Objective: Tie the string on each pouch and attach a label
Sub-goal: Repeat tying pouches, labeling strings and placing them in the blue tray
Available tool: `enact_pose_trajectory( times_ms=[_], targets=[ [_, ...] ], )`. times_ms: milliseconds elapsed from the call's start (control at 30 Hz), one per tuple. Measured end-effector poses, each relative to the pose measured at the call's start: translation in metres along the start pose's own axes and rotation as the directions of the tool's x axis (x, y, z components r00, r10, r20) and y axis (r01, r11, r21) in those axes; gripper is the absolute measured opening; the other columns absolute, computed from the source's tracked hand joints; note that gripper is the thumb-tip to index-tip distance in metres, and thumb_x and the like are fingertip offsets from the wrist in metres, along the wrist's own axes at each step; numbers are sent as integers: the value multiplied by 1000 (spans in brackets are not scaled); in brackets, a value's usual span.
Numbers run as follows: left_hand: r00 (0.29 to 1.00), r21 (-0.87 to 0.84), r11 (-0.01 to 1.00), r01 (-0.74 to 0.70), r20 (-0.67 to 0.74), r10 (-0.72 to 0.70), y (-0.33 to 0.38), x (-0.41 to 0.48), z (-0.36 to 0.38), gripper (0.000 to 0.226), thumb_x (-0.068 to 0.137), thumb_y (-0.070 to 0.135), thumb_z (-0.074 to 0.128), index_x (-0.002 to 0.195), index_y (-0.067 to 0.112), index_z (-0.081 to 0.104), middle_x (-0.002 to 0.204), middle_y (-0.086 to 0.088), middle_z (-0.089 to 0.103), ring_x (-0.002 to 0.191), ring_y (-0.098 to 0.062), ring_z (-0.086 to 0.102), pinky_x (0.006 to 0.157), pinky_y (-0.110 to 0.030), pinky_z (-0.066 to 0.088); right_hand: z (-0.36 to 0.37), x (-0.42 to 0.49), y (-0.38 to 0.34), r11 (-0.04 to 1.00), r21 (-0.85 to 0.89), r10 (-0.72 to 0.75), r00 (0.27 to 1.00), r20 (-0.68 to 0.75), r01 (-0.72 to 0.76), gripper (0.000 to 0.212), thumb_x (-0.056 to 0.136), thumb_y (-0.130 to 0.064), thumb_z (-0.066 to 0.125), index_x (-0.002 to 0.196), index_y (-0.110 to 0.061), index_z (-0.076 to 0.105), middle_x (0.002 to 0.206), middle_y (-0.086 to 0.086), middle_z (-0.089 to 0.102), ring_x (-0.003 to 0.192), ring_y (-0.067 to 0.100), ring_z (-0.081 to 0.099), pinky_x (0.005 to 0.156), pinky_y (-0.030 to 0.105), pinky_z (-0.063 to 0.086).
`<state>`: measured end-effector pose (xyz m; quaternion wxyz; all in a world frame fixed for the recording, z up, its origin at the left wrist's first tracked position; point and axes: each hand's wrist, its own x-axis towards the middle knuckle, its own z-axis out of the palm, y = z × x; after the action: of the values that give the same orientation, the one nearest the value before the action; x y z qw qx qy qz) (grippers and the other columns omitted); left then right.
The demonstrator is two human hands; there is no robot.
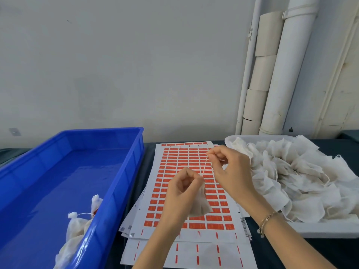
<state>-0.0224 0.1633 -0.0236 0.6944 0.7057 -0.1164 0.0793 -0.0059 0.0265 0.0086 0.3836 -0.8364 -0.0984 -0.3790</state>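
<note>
Covering the tabletop (345,253): dark cloth. Grey wall and white pipes (287,74) behind. Label sheets (174,158) lie centre. Left of the sheets, a blue crate (136,152) holding a few tied pouches (77,226). Right of them, a white tray (330,229) heaped with loose pouches (291,171). Over the sheets, left hand (180,193) grips one pouch (201,204) by its neck; right hand (227,167) pinches its string (205,166) taut.

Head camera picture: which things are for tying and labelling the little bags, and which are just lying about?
For the job: pouch in the left hand; string pinched by the right hand; red label sheets; white tray of untied pouches; blue crate with finished pouches.
Just there: wall pipes; bracelet.
</note>
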Motion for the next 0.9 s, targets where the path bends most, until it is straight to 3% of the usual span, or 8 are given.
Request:
enact_pose_trajectory(
  times_ms=[200, 300, 400, 533, 633, 700, 767, 900],
  targets=[
    [996, -15, 997, 69, 49, -69, 4, 0, -1, 11, 88, 45, 59, 80, 40, 62, 78, 16, 67, 78, -1, 66, 55, -9, 48, 10, 11, 2, 997, 40, 67, 995, -76, -64, 4, 87, -17, 67, 91, -16, 68, 82, -15, 60, 68, -9, 55, 64, -6, 39],
    [980, 36, 990, 138, 137, -142, -4, -6, -3, 34, 79, 60, 55, 84, 28, 63, 71, 16, 65, 70, 1, 65, 56, -6, 46, 5, 16, 7, 990, 86, 119, 988, -97, -111, 4, 89, -21, 66, 89, -23, 63, 81, -17, 60, 66, -6, 58, 56, -1, 44],
    [985, -26, 987, 156, 80, -153, -4, -10, -9, 41, 70, 61, 59, 91, 26, 67, 80, 16, 67, 81, 0, 65, 60, -10, 50, 3, 5, 19, 990, 3, 140, 989, -44, -140, 4, 89, -21, 65, 89, -24, 62, 84, -14, 62, 68, -6, 58, 57, 1, 42],
    [991, -191, 975, 110, 94, -93, -6, -12, -18, 40, 78, 53, 60, 108, 28, 70, 106, 7, 70, 105, -15, 65, 90, -37, 54, -1, -26, 32, 976, -93, 204, 975, 93, -195, 10, 88, -24, 65, 94, -17, 68, 89, -10, 67, 72, -3, 60, 68, 9, 51],
    [996, -224, 971, 83, 44, -75, -10, -11, -19, 44, 74, 52, 63, 110, 26, 70, 107, 3, 70, 106, -23, 64, 90, -39, 55, -1, -55, 24, 966, -122, 254, 933, 256, -229, 11, 86, -31, 66, 96, -27, 66, 92, -20, 65, 76, -2, 64, 75, 12, 54],
    [999, -129, 991, 32, -12, -34, -15, -10, -18, 36, 73, 48, 67, 105, 31, 69, 99, 10, 70, 99, -15, 65, 79, -26, 57, -2, -68, 13, 970, -81, 244, 919, 309, -230, 8, 84, -31, 69, 88, -34, 63, 82, -28, 61, 69, -3, 64, 65, 4, 49],
    [994, 147, 986, -78, -59, 87, -21, -10, -16, 20, 78, 37, 68, 97, 38, 64, 88, 23, 68, 93, -1, 63, 72, -11, 52, -4, -73, 4, 974, 0, 215, 919, 331, -228, 12, 83, -27, 71, 80, -36, 65, 69, -23, 65, 72, -2, 64, 61, 6, 50],
    [951, 457, 850, -261, -28, 307, -32, -12, -12, 29, 81, 16, 73, 103, 32, 63, 94, 36, 55, 93, 15, 56, 74, 1, 43, -5, -71, -11, 952, 170, 182, 919, 351, -253, 14, 84, -24, 70, 78, -35, 68, 69, -20, 67, 69, 5, 66, 64, 15, 54]
  ],
)
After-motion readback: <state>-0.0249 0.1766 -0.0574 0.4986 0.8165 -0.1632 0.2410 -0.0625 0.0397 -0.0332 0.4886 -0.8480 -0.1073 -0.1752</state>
